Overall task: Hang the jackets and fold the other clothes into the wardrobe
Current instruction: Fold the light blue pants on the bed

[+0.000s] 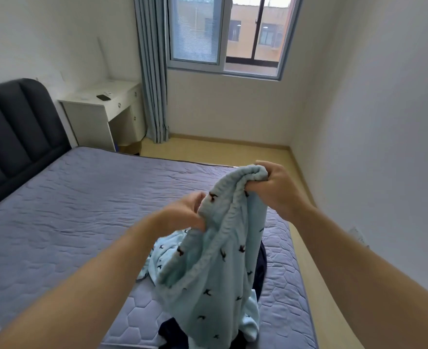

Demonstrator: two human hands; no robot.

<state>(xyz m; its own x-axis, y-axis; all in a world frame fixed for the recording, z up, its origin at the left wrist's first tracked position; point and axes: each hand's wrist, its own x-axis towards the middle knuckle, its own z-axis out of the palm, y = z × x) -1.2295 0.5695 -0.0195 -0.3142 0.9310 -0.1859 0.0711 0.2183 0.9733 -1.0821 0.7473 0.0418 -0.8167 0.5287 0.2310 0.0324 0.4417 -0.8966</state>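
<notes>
Pale-blue fleece garment (218,263), soft and nubbly, dotted with small dark figures, gathered elastic edge bunched, lifted above quilted grey-blue mattress (56,222). Left hand (185,215) pinching that edge; right hand (275,190) fisted round the top. Navy clothing (260,268) underneath.

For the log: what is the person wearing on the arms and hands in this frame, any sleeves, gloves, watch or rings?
Nothing worn shows. The left hand and right hand are bare, without gloves, and no ring can be seen on the visible fingers. The left forearm and right forearm are uncovered to the frame's edge: no sleeve, watch or wristband in view.
</notes>
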